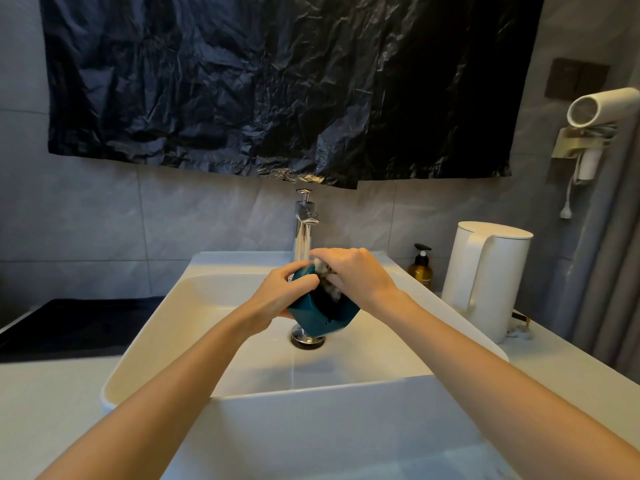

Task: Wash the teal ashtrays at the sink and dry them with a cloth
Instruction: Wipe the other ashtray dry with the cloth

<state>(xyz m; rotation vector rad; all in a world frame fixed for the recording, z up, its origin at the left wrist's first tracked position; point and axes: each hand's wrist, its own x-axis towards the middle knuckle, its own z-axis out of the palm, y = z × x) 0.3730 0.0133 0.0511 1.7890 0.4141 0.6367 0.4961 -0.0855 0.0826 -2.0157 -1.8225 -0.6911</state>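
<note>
One teal ashtray is held tilted over the white sink, just above the drain. My left hand grips its left rim and side. My right hand holds a grey cloth and presses it into the ashtray's dark hollow. Both hands are right below the chrome tap. No other ashtray is in view.
A white kettle and an amber pump bottle stand on the counter to the right of the sink. A black mat lies on the left. A hair dryer hangs on the right wall. Black plastic sheeting covers the wall above.
</note>
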